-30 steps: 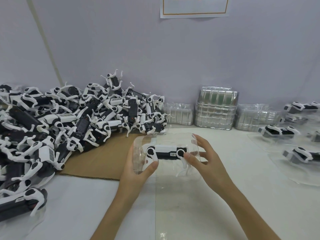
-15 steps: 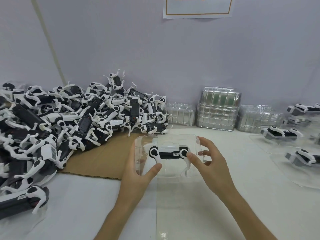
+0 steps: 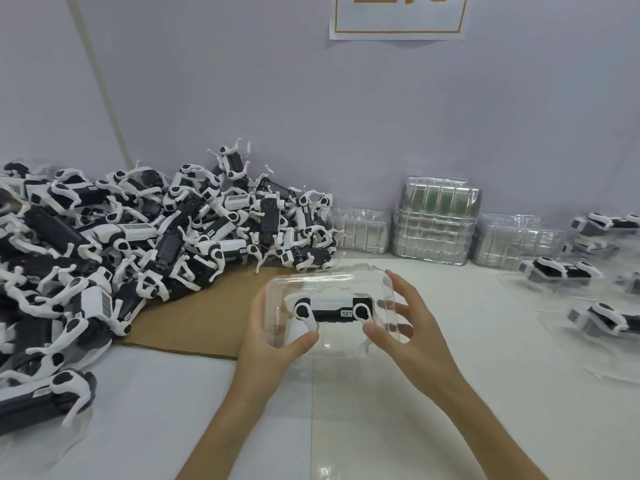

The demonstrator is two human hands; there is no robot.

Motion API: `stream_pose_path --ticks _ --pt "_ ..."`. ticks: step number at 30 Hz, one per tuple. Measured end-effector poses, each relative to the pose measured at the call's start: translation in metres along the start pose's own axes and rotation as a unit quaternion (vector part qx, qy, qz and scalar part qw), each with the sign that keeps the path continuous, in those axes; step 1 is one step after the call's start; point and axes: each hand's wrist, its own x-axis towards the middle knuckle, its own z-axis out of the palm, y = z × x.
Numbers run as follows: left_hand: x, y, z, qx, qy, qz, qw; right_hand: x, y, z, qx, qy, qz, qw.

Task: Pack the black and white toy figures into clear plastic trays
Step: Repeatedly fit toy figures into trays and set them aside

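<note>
- Held a clear tray [image 3: 346,277] low over the desk [image 3: 363,427], gripped at both ends; could not tell whether its underside touched the desk.
- Wrapped the left hand [image 3: 273,341] round the tray's left end: thumb pressed on the near edge, fingers behind the plastic.
- Clasped the tray's right end with the right hand [image 3: 415,337]: thumb on the near edge, fingers bent against the right wall of the tray.
- Had one toy figure [image 3: 332,308] inside the tray, lying lengthwise, white along the top and black below, two round joints facing the camera, a small label near its right end.
- Found a cardboard sheet [image 3: 194,317] flat on the desk left of the tray, its near edge just beside the left hand.
- Found a heap of toy figures [image 3: 138,237] further left of the tray, piled over the cardboard and up against the wall [image 3: 346,116], white legs sticking out every way.
- Saw stacks of empty trays [image 3: 436,223] behind the tray, along the foot of the wall, the middle stack tallest.
- Saw packed trays [image 3: 561,275] right of the tray, each with a figure inside, well apart from the right hand.
- Noted a paper sign [image 3: 398,15] with an orange border high above the tray, cut off at the top.
</note>
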Motion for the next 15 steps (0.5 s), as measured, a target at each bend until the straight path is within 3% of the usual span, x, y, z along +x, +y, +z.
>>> stream_pose_path --ticks 5,15 --pt "0.004 -0.002 -0.009 -0.08 -0.033 -0.083 0.993 0.001 -0.004 0.001 0.057 -0.011 -0.016 0.998" --pt "0.001 -0.005 0.004 0.05 0.053 0.044 0.996 0.0 -0.001 0.002 -0.057 0.011 0.0 0.998"
